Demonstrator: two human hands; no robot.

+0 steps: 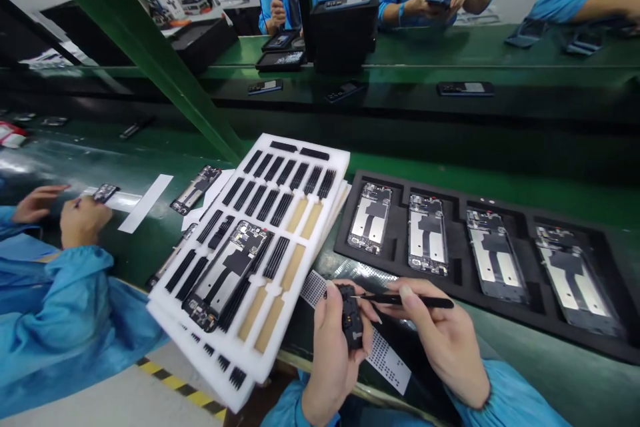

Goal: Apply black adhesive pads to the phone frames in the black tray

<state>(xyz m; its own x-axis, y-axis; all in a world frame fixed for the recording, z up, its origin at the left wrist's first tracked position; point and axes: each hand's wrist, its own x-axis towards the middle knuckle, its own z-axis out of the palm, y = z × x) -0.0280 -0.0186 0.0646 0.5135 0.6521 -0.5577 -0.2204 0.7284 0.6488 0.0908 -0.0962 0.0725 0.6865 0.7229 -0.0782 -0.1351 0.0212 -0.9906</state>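
Observation:
My left hand (333, 347) is closed around a small black phone part (352, 320), held upright above the table's front edge. Black tweezers (425, 301) are pinched in my right hand (445, 340), and their tip touches or nearly touches the top of that part. Beneath my hands lies a sheet of small dark dots (390, 360). To the left, an open phone body (227, 273) rests on a white foam tray (257, 347) with rows of thin black parts. On the right, a black foam tray (400, 260) holds several open phone bodies (427, 233).
At the left a co-worker's hands (85, 217) work on a phone part beside a white strip (146, 203). A green slanted beam (145, 47) crosses the upper left. Behind, phones (465, 89) lie on a shelf, near a black box (345, 30) and people in blue.

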